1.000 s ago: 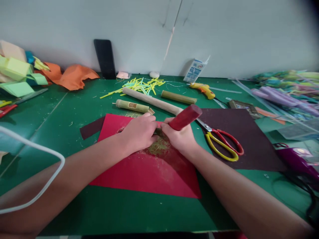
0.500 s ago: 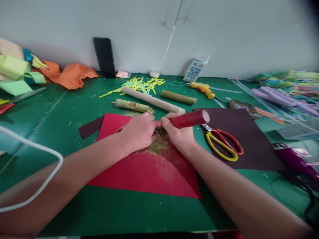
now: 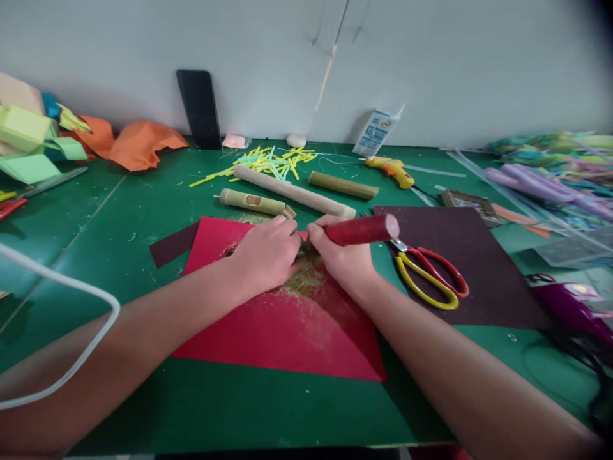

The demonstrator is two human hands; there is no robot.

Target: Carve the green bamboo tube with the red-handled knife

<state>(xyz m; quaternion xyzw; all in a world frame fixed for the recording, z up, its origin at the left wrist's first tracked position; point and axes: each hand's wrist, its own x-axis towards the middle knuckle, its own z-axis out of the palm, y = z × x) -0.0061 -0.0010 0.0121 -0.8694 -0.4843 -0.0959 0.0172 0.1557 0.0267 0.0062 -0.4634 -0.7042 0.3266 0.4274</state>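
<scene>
Fingers curled, my left hand [image 3: 268, 254] is closed over what looks like a bamboo tube, mostly hidden beneath it; a dark round end [image 3: 229, 251] shows at the wrist. My right hand [image 3: 345, 255] grips a tool with a thick red handle [image 3: 368, 230], which slants up to the right. The tool's working end lies between the hands, where I cannot make it out. Both hands are close together over a red sheet [image 3: 287, 338]. Greenish shavings [image 3: 304, 281] are scattered on it below my fingers.
Behind the hands lie a notched bamboo piece [image 3: 253, 202], a pale wooden rod [image 3: 297, 193] and another bamboo tube [image 3: 342, 185]. Scissors [image 3: 426, 281] rest on a dark sheet [image 3: 498, 287] at right. A yellow glue gun [image 3: 390, 171] lies farther back; a white cable [image 3: 103, 297] crosses the left.
My right hand and the red handle have shifted very slightly, the handle tilting a little lower. Both hands keep their grip, and the things around them stay in place.
</scene>
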